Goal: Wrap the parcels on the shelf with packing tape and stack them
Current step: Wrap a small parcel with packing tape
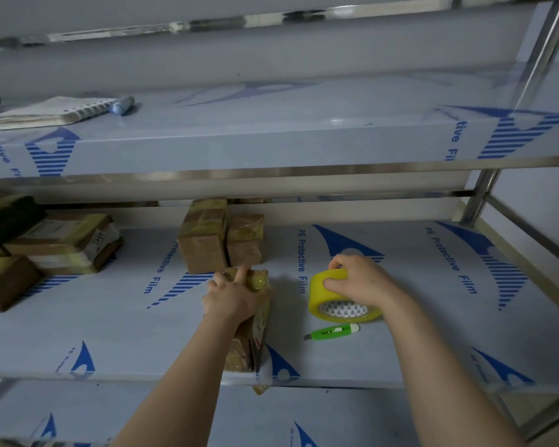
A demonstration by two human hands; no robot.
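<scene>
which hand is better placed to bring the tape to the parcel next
Right, probably. The right hand grips the yellow roll of packing tape, just beside the brown tape-wrapped parcel, which the left hand holds steady on the film-covered metal shelf.

1. Your left hand [231, 296] is bare, and your left arm [188, 375] is bare down to the frame's bottom edge.
2. Your right hand [362, 280] and right arm [439, 359], at lower right, are uncovered the same way.
</scene>
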